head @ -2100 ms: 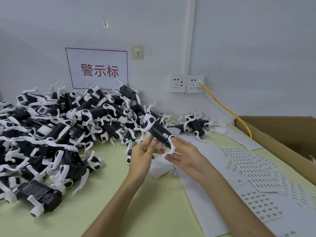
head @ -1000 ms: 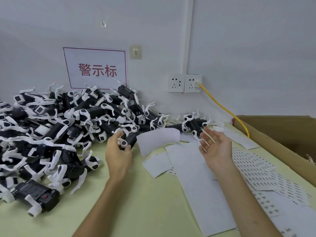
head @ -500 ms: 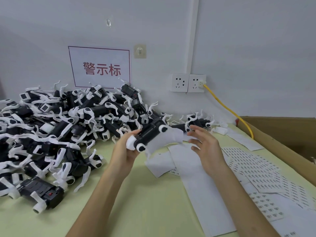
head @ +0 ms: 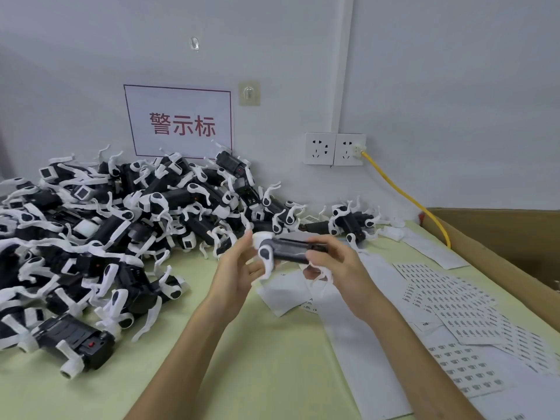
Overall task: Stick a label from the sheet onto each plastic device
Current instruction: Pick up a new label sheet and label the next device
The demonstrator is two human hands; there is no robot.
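Note:
A black plastic device with white clips is held level above the pale green table, in the middle of the view. My right hand grips its right end with curled fingers. My left hand is at its left end, palm up, fingers touching the white cap. A big heap of the same black-and-white devices covers the table's left side. Label sheets printed with small dark labels lie to the right of my right arm.
Blank white backing sheets lie under and in front of my hands. A few devices sit by the wall. A yellow cable runs from the wall sockets down beside a cardboard box at the right edge.
My left hand put the earlier device down at the heap and picked up another. It has since been brought to the middle, and my right hand has taken hold of its right end.

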